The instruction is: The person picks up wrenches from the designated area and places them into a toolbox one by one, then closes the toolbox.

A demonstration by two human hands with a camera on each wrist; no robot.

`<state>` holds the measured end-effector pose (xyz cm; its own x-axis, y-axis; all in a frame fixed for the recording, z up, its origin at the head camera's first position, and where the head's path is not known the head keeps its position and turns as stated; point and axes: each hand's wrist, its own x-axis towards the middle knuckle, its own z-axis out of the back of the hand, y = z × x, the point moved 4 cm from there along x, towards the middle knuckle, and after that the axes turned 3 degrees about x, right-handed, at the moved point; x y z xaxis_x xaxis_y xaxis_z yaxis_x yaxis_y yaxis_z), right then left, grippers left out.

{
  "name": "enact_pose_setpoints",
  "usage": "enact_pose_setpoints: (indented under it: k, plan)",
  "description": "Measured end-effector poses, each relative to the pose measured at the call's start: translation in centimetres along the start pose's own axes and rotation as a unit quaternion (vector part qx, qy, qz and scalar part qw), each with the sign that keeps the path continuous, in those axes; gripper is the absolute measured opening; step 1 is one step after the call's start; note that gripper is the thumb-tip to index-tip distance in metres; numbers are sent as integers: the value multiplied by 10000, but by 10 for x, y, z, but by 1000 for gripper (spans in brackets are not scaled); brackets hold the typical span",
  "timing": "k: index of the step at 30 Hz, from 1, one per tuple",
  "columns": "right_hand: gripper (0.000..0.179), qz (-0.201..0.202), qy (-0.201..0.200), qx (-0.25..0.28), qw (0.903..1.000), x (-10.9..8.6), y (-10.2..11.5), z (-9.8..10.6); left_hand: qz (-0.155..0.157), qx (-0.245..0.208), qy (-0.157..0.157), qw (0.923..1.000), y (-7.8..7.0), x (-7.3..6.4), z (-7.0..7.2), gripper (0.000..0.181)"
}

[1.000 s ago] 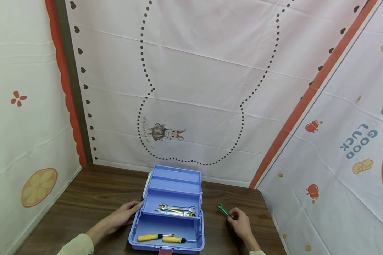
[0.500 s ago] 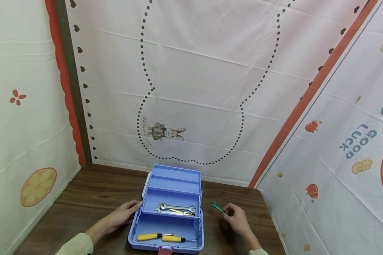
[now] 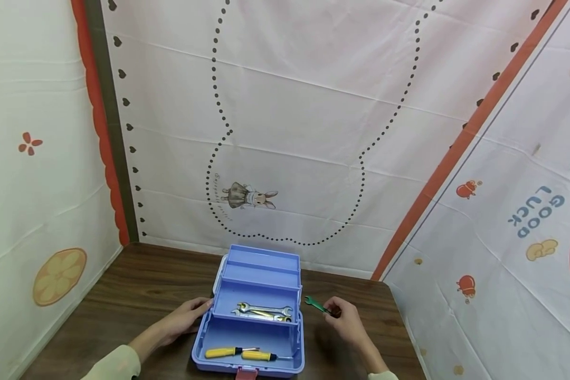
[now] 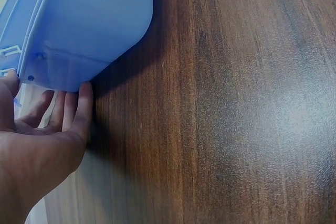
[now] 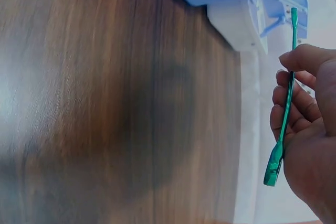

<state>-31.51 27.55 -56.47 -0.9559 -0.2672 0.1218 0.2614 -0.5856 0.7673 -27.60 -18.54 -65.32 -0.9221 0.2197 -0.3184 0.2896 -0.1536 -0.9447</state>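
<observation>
A blue toolbox stands on the brown table, its tiered trays raised. Silver and yellowish wrenches lie in the middle tray, and two yellow-handled screwdrivers lie in the bottom. My left hand holds the box at its left side; in the left wrist view the thumb is at the upper edge and the fingers meet the back corner. To the right of the box, my right hand pinches a green wrench between thumb and fingers, above the table. One wrench end points toward the box.
The two upper trays of the toolbox hold nothing visible. A red latch hangs at the box's front. White printed cloth encloses the table behind and at both sides.
My right hand has moved left with the green wrench, bringing it closer to the toolbox. My left hand has stayed at the box, and the tools inside lie as before.
</observation>
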Motion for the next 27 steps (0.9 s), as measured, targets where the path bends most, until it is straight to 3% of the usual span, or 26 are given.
enact_pose_setpoints:
  k: [9,13,22,27]
  plan:
    - [16,624,-43,-33,9980,6,24,-14,52,135,-82,9999,-6,0,0,73]
    - [16,686,87,-42,9976,9,33,-24,40,235,-119,9996,-8,1,0,69]
    - [16,967,310,-115,9948,17,55,-40,-322,621,-619,9956,-17,-3,-6,54]
    - [18,1388,401,-257,9892,25,69,-52,-74,645,-912,9937,-17,-8,-5,48]
